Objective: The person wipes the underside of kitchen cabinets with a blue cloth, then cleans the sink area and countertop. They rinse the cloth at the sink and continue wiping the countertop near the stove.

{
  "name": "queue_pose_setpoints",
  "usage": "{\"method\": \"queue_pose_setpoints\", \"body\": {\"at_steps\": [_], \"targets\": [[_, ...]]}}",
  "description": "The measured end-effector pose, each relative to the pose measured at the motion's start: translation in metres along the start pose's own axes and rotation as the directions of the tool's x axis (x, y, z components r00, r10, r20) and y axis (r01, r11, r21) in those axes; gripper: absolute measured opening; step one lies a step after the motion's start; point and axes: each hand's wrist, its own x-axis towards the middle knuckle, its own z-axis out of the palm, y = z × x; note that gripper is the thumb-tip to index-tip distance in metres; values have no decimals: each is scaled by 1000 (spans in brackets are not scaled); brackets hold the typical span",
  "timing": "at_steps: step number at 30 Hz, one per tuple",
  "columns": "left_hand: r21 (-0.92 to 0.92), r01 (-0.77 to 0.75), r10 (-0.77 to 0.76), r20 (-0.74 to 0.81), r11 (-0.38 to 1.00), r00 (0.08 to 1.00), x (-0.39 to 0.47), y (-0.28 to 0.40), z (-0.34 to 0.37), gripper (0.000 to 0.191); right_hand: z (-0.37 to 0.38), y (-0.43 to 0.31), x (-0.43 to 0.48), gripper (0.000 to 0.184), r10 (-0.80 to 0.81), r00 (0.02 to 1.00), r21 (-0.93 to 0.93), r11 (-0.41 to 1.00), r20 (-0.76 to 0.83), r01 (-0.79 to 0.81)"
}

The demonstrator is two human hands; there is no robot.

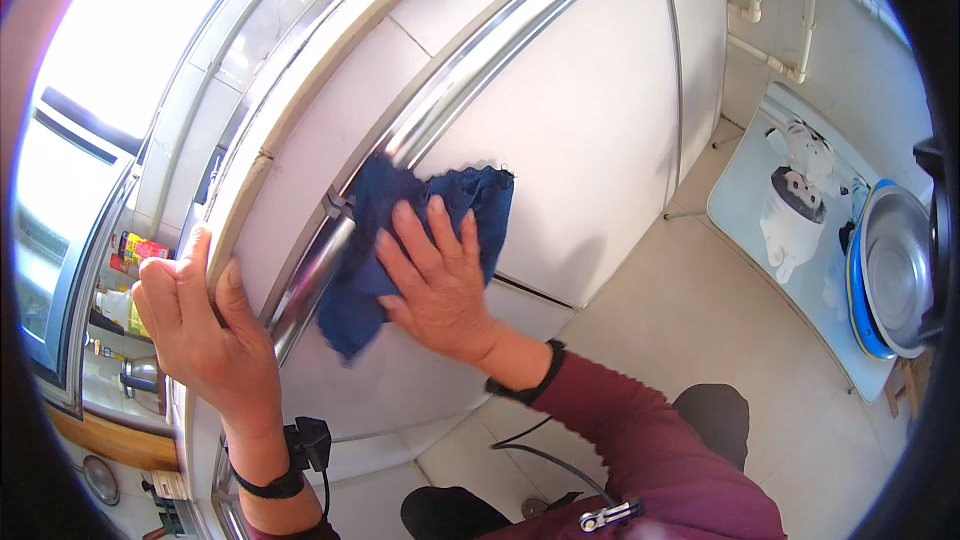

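Note:
Under my right hand (439, 285) a dark blue cloth (480, 210) lies flat against a white cabinet door (585, 82), next to the shiny metal rail (311, 289) along its top. The fingers of that hand are spread over the cloth and press on it. My left hand (206, 322) grips the edge of the countertop (259, 165), thumb on the near side and fingers over the top. Both wrists wear black bands, and a black device sits on the left one.
Bottles (142, 247) and a metal pot (142, 375) stand beyond the counter edge near a window (120, 37). A low folding table (750, 187) with an animal print stands at the right, with a metal basin (896, 270) and a blue one leaning there. White pipes run along the wall.

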Motion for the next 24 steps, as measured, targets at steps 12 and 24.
{"method": "queue_pose_setpoints", "body": {"at_steps": [12,24], "targets": [[-50,4,-6,-45,999,999,2,2,0,31,-79,224,99,54,220,884,-149,941,-414,-304],[-4,16,-17,-29,1000,999,-1,0,0,36,-55,108,39,47,-289,850,-59,935,441,348]]}}
